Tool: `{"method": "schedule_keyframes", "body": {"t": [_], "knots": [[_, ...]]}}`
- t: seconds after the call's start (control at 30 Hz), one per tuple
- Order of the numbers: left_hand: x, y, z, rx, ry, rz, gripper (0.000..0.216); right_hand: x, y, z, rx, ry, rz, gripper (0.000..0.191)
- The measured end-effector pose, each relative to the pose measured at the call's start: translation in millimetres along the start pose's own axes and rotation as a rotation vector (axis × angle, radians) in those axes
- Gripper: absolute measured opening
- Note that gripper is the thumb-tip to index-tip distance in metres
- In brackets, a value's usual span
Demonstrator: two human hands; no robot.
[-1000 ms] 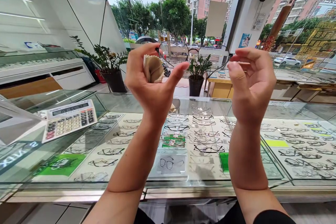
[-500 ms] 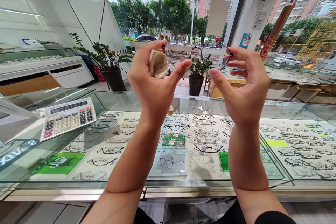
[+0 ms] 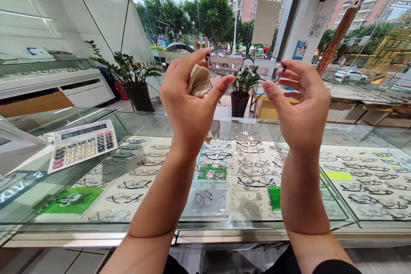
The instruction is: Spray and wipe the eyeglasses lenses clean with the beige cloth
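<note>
Black glasses (image 3: pixel 248 58): raised between both hands, higher than the table (image 3: pixel 224 236); thin-rimmed, clear-lensed.
Left hand (image 3: pixel 189 94): grip half-curled on one end, thumb spread; cloth (image 3: pixel 199 80) tucked in palm, likely freeing the fingers.
Right hand (image 3: pixel 303 105): loosely curled grip on the other end, likely avoiding smudges.
Cloth: beige, soft-looking, zigzag-edged.
Table: glass-topped, frames (image 3: pixel 256 181) in rows beneath.

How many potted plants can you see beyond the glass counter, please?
2: one potted plant left of the left hand, another between it and the right hand, partly behind the eyeglasses. Others could be hidden.
</note>
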State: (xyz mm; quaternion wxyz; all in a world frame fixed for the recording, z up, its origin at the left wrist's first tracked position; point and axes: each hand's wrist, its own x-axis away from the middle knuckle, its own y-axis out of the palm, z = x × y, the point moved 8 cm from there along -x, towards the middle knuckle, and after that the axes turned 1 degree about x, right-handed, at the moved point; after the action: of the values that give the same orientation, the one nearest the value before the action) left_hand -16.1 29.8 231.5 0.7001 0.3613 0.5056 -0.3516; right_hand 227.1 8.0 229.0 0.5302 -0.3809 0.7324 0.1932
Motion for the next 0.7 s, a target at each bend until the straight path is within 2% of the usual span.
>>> {"method": "schedule_keyframes", "body": {"t": [0.23, 0.43, 0.57, 0.7], "knots": [[2.5, 2.3, 1.1, -0.026, -0.019, -0.021, 0.046, 1.8, 3.0, 8.5, -0.069, 0.098, -0.019, 0.048], [4.7, 6.0, -4.5, 0.043, -0.076, -0.041, 0.046, 3.8, 3.1, 8.0, -0.034, 0.039, -0.011, 0.048], [4.6, 5.9, -6.7, 0.073, -0.105, -0.022, 0.052, 4.5, 2.5, 6.6, -0.039, 0.045, 0.005, 0.048], [5.0, 5.8, -7.3, 0.049, -0.109, -0.013, 0.049, 4.4, 1.2, 1.9, -0.031, 0.034, 0.035, 0.046]]}}
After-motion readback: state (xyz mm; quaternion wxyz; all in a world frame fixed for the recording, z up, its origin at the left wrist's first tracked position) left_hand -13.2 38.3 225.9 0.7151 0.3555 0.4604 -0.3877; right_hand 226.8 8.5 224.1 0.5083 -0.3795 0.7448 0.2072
